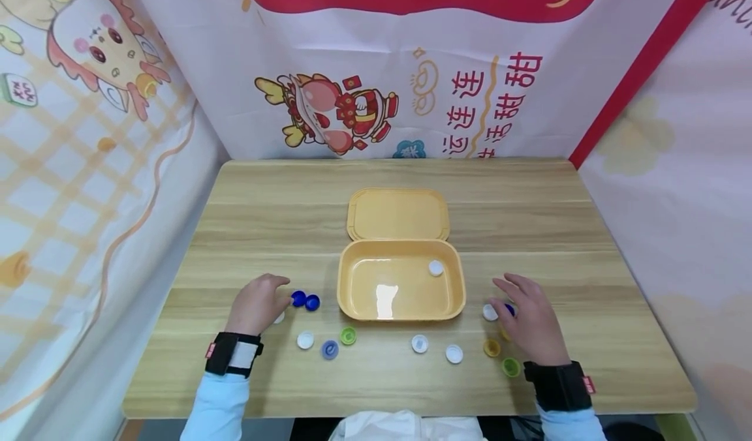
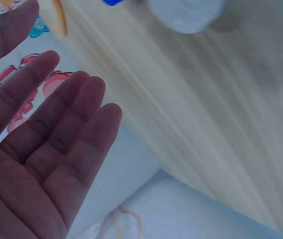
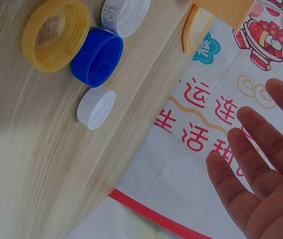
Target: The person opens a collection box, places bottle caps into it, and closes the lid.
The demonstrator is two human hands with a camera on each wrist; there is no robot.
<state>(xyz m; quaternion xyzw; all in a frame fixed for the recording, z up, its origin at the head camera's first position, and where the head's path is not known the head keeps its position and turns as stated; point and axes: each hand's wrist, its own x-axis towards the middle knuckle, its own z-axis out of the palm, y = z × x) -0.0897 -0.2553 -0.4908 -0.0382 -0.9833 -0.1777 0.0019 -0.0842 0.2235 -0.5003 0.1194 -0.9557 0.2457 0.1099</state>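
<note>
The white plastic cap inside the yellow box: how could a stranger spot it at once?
On the pale wood-grain table sits an open, rounded yellow plastic box. Inside, toward its right end as the person sees it, lies one small round white plastic cap. It is the only cap in there; the other caps lie outside.

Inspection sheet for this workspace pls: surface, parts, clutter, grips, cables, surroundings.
Surface: wood-grain table, flat.
Job's things: yellow box uncovered, one white cap inside; lid behind it; loose caps beside and in front.
Clutter: nothing seen.
Grips: left grip near two blue caps, right grip by several caps; neither visibly holding anything.
Cables: thin dark lines below the near edge, right; can't tell.
Surroundings: printed sheets left, behind and right.
</note>
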